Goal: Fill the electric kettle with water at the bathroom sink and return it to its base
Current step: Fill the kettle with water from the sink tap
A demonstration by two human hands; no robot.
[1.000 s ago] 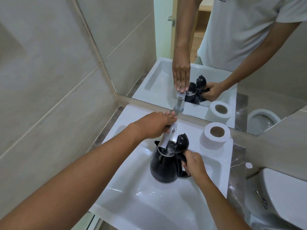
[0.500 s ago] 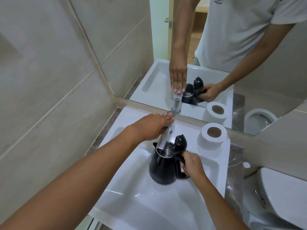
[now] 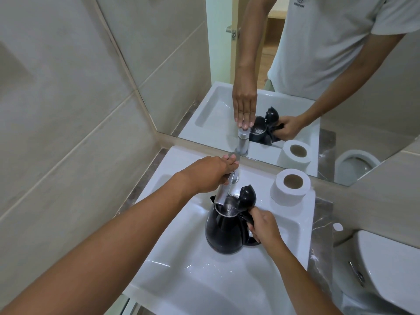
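A black electric kettle [image 3: 223, 231] stands inside the white sink [image 3: 193, 264], its lid [image 3: 247, 196] flipped up. My right hand [image 3: 264, 226] grips the kettle's handle. The chrome tap spout [image 3: 223, 192] reaches over the kettle's open mouth, where water glints inside. My left hand [image 3: 210, 175] rests flat on top of the tap, fingers together, covering its handle. I cannot see a stream of water. The kettle's base is out of view.
A toilet paper roll [image 3: 291, 186] stands on the sink's back right corner. A mirror [image 3: 318, 87] behind the sink reflects my arms and the kettle. A toilet cistern [image 3: 384, 269] sits to the right, a tiled wall [image 3: 68, 110] to the left.
The view has shifted slightly. Both hands and the kettle hold the same positions under the tap.
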